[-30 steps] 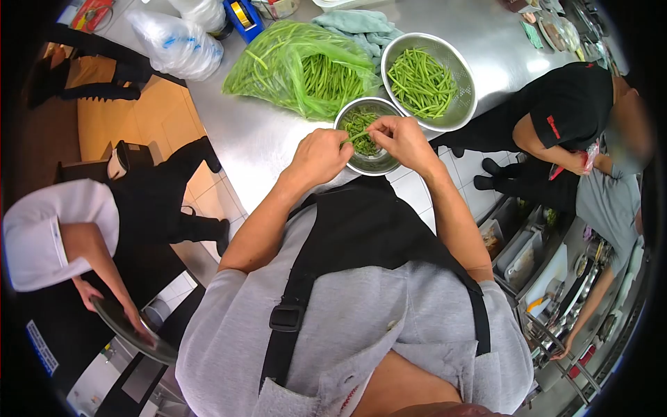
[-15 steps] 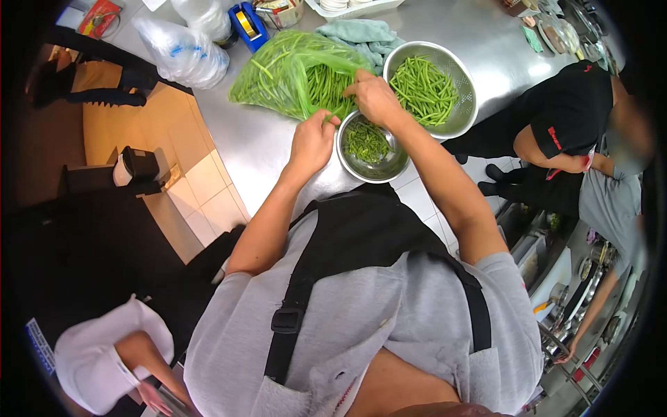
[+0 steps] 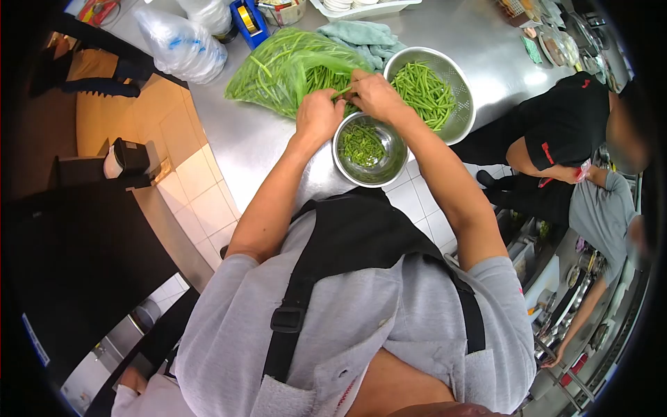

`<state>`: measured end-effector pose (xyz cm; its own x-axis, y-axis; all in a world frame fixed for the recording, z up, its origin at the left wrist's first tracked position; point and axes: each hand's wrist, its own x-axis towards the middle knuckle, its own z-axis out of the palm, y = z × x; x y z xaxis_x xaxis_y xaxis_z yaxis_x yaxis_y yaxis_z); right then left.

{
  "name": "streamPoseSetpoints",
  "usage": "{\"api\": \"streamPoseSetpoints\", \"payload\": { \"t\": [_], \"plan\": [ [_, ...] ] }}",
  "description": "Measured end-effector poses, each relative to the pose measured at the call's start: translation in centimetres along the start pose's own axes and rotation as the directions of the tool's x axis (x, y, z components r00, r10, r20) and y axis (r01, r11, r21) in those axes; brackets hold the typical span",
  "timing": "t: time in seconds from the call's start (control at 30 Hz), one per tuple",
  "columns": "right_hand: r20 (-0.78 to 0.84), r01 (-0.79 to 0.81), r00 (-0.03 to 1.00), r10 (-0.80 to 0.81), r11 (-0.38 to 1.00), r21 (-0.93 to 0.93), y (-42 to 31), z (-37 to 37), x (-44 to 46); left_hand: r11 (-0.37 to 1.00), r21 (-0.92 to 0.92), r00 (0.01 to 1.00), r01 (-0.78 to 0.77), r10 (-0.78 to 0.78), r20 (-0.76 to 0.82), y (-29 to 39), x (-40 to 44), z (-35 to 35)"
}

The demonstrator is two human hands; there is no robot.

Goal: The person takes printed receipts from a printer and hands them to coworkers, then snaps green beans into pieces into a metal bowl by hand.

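Note:
My left hand [image 3: 319,115] and my right hand [image 3: 375,95] are close together, fingers closed, with a green bean [image 3: 341,92] stretched between them. Just behind them lies an open green plastic bag [image 3: 267,73] full of green beans. Below the hands, near my apron, sits a small steel bowl [image 3: 394,158] holding short bean pieces that look like ends. To the right of my right hand stands a perforated steel colander [image 3: 461,87] with many green beans [image 3: 422,97] in it. My fingers partly hide the bag's mouth.
A folded teal cloth [image 3: 361,35] lies behind the bag. Plastic-wrapped stacks [image 3: 182,48], a blue tape dispenser [image 3: 249,22] and a white tray [image 3: 365,10] are on the steel table [image 3: 260,146]. Co-workers stand at right, one in a black shirt [image 3: 566,125].
My left hand has moved up and right, closer to my right hand, and a bean now shows between them. The person in white at lower left has shifted toward the bottom edge.

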<state>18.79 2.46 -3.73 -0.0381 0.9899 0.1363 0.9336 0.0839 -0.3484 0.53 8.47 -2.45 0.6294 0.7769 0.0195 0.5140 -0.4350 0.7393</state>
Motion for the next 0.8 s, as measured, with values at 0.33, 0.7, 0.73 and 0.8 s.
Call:
{"api": "streamPoseSetpoints", "payload": {
  "t": [0.33, 0.7, 0.73, 0.8],
  "plan": [
    [-0.020, -0.288, 0.943, 0.332, 0.847, 0.447, -5.2, -5.9, -4.5, 0.992, -0.109, 0.986, -0.063, 0.078, 0.147, 3.1, -1.7, -2.6],
    [0.278, -0.364, 0.822, 0.497, 0.083, 0.928, -6.5, -0.7, -11.2, 0.791, -0.583, 0.979, 0.185, -0.094, 0.182, 2.0, -5.5, -1.1],
    [0.266, -0.391, 0.829, 0.492, 0.168, 0.905, -6.6, -0.6, -11.3, 0.789, -0.589, 0.980, 0.175, -0.082, 0.181, 2.2, -5.6, -1.0],
    [0.262, -0.372, 0.821, 0.507, 0.126, 0.920, -6.8, -0.5, -11.4, 0.783, -0.603, 0.983, 0.154, -0.059, 0.174, 2.6, -5.8, -0.8]
  ]
}}
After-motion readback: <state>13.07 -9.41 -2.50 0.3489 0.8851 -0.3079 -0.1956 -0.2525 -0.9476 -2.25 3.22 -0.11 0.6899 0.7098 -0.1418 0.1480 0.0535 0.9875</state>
